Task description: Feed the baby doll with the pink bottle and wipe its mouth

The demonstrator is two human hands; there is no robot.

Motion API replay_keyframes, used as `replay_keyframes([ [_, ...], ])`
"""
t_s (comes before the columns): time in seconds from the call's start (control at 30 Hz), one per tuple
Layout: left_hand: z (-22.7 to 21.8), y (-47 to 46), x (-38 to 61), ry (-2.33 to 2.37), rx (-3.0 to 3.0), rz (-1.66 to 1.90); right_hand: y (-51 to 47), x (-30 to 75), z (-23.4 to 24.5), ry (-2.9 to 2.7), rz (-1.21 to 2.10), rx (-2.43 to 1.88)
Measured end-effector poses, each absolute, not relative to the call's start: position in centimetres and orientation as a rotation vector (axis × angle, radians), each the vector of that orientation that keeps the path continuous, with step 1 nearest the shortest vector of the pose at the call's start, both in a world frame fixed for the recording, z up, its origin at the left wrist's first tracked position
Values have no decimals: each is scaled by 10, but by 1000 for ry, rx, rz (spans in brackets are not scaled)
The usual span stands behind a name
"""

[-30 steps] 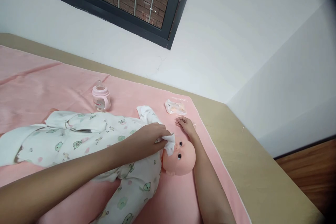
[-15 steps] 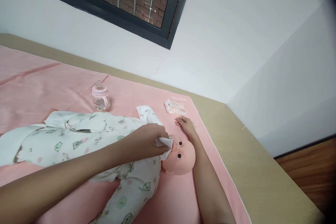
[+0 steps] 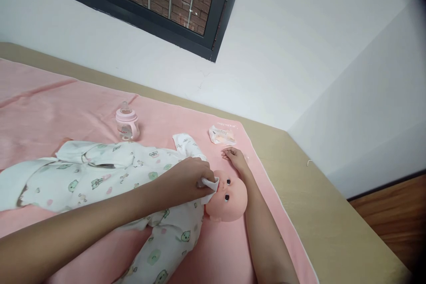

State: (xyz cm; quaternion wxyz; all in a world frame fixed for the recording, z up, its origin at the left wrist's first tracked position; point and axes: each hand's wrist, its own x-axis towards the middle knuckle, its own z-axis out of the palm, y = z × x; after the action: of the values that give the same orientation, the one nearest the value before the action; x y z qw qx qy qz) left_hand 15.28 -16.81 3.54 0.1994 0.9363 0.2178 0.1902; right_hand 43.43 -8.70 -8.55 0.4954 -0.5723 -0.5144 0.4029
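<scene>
A baby doll [image 3: 229,202] in a white printed sleepsuit [image 3: 109,173] lies on a pink towel [image 3: 49,106]. My left hand [image 3: 186,182] is closed on a small white wipe [image 3: 210,186] and presses it against the lower part of the doll's face. Beyond the doll's head, my right hand [image 3: 234,156] lies flat on the towel with its fingers stretched out and empty, its forearm running along the far side of the head.
A pink baby bottle [image 3: 127,124] stands upright behind the doll. A small wipe packet [image 3: 221,135] lies near the towel's far corner. The tan mattress [image 3: 316,213] reaches the white wall; wooden floor [image 3: 392,226] shows at right.
My left hand has drawn the wipe slightly upward and leftward across the doll's face, bunching it smaller. My right hand has stayed in place.
</scene>
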Motion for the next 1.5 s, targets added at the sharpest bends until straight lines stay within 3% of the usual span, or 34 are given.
replay_keyframes([
  [1.5,33,-160,153,692,2628,591,-87,435,-87,-1258,972,-1384],
])
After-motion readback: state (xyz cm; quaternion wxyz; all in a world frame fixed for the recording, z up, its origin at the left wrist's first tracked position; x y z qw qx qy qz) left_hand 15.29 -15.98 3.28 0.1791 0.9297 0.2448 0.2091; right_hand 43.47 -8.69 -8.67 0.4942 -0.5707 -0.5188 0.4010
